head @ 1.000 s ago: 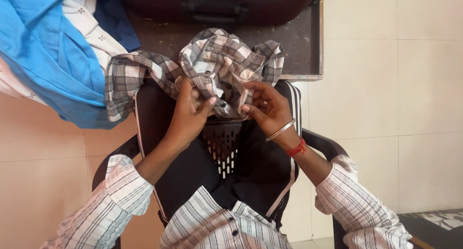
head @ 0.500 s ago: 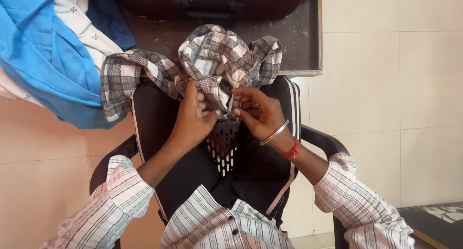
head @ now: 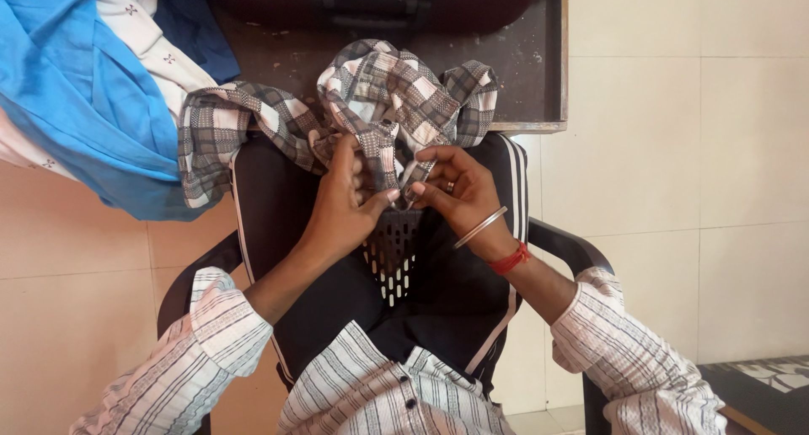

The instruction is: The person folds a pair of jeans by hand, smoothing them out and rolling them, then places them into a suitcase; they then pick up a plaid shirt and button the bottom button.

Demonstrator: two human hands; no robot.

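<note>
Tiled floor, dark bench (head: 539, 73) ahead, black plastic chair (head: 396, 258) below. Checked shirt (head: 396, 98) is bunched half on bench, half on chair back. Left hand (head: 350, 195) and right hand (head: 451, 186) both pinch its front edge. Risk: bunched cloth could slide off the chair.

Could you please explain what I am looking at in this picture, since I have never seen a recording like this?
This single view comes from a camera worn on a person's head, looking down at their own two bare hands. The left hand and the right hand both pinch a crumpled grey-and-white checked cloth garment. It lies partly on a dark brown wooden table and partly over a black plastic chair. To the left lies a bright blue cloth with a white patterned cloth. The floor is pale tiles.
</note>
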